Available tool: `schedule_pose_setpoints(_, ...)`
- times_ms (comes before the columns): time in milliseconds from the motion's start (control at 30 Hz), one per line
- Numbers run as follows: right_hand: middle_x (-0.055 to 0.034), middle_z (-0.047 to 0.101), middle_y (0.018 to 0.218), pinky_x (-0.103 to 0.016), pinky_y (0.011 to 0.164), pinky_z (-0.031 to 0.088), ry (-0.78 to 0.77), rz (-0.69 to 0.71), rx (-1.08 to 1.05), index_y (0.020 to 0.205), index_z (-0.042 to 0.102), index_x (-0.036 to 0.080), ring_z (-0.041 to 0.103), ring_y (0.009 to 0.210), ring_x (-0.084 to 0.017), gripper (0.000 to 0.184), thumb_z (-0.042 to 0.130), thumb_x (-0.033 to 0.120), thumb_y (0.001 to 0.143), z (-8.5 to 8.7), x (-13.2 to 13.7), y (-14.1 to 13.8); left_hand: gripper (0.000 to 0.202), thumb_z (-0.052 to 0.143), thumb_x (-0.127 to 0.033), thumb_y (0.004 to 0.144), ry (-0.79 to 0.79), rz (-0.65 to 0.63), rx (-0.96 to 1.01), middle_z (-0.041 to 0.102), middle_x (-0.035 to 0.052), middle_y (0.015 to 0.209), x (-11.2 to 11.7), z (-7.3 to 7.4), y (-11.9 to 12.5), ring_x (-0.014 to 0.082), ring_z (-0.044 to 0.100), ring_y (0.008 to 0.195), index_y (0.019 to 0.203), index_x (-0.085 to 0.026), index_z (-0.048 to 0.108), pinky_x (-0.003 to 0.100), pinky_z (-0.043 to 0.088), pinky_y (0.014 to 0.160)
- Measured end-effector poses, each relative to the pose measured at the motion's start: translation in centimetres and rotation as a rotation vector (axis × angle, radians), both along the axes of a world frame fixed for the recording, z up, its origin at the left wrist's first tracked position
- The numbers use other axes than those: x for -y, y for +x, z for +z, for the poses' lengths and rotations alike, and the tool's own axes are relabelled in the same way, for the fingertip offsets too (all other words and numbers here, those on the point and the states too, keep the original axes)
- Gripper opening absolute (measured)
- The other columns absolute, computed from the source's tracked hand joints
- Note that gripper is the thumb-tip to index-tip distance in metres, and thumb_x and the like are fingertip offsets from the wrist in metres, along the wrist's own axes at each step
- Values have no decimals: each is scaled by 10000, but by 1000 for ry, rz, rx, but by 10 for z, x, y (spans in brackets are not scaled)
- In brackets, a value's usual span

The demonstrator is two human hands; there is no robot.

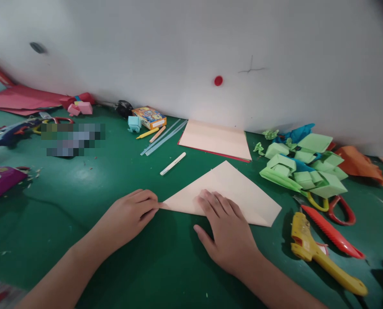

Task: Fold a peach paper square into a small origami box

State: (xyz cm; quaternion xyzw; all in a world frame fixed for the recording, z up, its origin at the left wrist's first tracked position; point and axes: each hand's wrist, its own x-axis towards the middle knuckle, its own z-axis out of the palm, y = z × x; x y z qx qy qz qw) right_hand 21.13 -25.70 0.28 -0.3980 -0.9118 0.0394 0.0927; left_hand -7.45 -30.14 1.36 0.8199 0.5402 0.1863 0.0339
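Note:
A folded sheet of pale peach paper (242,193) lies on the green table in front of me, with a point at its left and a peak at the top. My left hand (136,210) pinches the paper's left tip between thumb and fingers. Spread flat, my right hand (226,227) presses on the lower middle of the sheet, its thumb resting off the paper's near edge. Behind the sheet lies a short cream-coloured stick or pen (173,164). A stack of peach sheets (215,138), with red showing beneath, rests against the wall.
On the right are a yellow glue gun (323,257), a red cutter (333,231), scissors (342,210) and a heap of light green folded paper (307,167). Clear glue sticks (164,137) and a small box (149,117) lie at the back. A purple tool (4,180) sits left.

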Motion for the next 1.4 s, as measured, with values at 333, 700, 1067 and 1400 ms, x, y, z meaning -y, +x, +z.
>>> schedule_pose_setpoints(333,-78,363,1654,-555,1222,291,9,22,5,1566,408,182,314,1514,-322,617,450,424,1000,-2,-1,1,345,404,-284,1065,-10,-19,22,718,41,1048,1,-2,-1,189,664,965,1001,-236,740,336,540,866)
schedule_pose_setpoints(700,-73,339,1664,-550,1228,294,2,25,20,1579,392,188,294,1530,-314,622,444,425,1006,-1,-1,2,279,457,-306,1047,-58,55,81,745,22,1099,8,-3,-5,186,697,998,1130,-269,720,327,560,898)
schedule_pose_setpoints(1067,-76,337,1666,-550,1227,290,6,35,19,1580,389,185,289,1530,-316,618,433,430,1013,-2,-2,3,298,459,-302,1037,-30,96,48,726,32,1139,8,-2,-6,201,676,1039,1113,-265,745,336,544,933)
schedule_pose_setpoints(1400,-72,332,1669,-540,1222,289,2,33,26,1574,394,177,286,1529,-320,611,413,437,1021,-2,-2,3,699,347,39,779,-2,40,-32,657,-10,1315,8,-3,-14,222,620,1114,1160,-367,770,410,534,987)
